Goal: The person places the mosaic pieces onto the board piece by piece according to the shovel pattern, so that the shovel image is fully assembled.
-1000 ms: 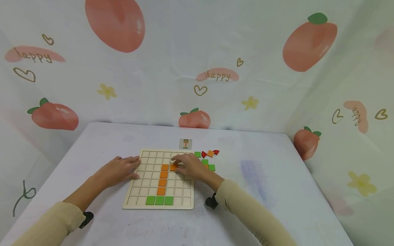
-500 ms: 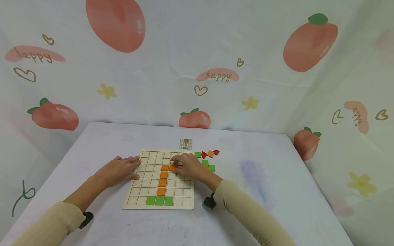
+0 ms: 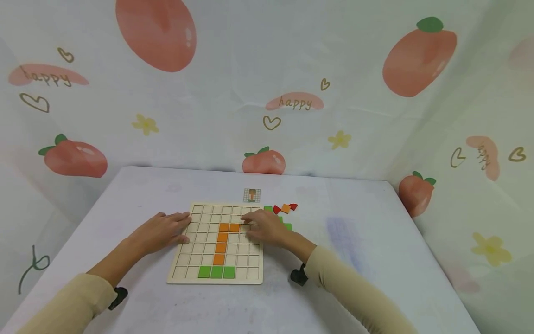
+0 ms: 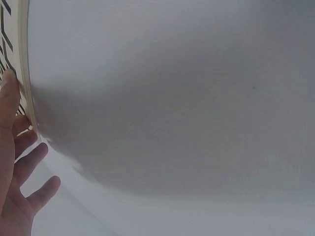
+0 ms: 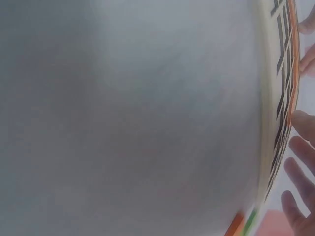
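A pale wooden grid board [image 3: 189,260] lies on the table. Its front row bears green square tiles [image 3: 216,272]. Orange square tiles [image 3: 220,248] run up from there in a column, and one more orange tile [image 3: 235,228] sits to the right of the column's top. My left hand [image 3: 162,229] rests at the board's left edge, its fingers extended, as the left wrist view also shows at the board rim [image 4: 23,64]. Over the board's right side is my right hand [image 3: 269,228], just right of that last orange tile, fingers loosely bent, with no tile visible in them.
Behind the board lies a small pattern card [image 3: 252,195]. Right of the board are loose pieces: a green tile [image 3: 268,208], an orange tile [image 3: 285,208], red quarter-circle pieces [image 3: 293,207] and further green tiles partly behind my right hand. A printed cloth [image 3: 200,116] hangs behind the table.
My right hand has let go of the orange tile beside the column's top and moved right, uncovering that tile. The left hand has stayed in place.
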Demonstrator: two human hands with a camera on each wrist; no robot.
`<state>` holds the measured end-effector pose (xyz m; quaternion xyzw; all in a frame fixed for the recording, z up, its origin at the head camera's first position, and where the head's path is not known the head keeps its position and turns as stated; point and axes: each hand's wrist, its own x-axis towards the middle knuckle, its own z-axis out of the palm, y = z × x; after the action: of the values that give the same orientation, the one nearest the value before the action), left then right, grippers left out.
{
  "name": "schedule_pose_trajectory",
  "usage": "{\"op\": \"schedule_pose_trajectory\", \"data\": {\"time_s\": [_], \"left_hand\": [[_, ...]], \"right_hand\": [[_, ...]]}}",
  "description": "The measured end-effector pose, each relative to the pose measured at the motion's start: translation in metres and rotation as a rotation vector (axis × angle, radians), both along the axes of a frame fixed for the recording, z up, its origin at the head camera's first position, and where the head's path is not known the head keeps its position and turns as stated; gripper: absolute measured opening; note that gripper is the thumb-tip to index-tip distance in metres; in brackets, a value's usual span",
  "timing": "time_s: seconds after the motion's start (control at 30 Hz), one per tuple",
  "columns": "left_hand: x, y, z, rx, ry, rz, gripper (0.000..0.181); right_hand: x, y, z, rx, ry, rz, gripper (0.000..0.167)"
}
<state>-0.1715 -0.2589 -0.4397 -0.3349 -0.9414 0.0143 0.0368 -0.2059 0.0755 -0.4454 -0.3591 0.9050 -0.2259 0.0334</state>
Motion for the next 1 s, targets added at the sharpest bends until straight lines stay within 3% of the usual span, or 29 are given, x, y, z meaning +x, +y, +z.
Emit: {"op": "schedule_pose_trajectory", "data": {"time_s": [0.27, 0.43, 1.0], "left_hand": [[0.000, 0.001, 0.002, -0.027, -0.007, 0.005, 0.062], [0.001, 0.001, 0.003, -0.019, -0.017, 0.000, 0.062], [-0.001, 0.000, 0.000, -0.024, -0.032, 0.011, 0.062]], "right_hand": [[0.002, 0.059, 0.000, 0.017, 0.028, -0.075, 0.041], [-0.001, 0.081, -0.001, 0.026, 0.031, -0.103, 0.041], [0.002, 0.091, -0.007, 0.026, 0.031, -0.140, 0.040]]}}
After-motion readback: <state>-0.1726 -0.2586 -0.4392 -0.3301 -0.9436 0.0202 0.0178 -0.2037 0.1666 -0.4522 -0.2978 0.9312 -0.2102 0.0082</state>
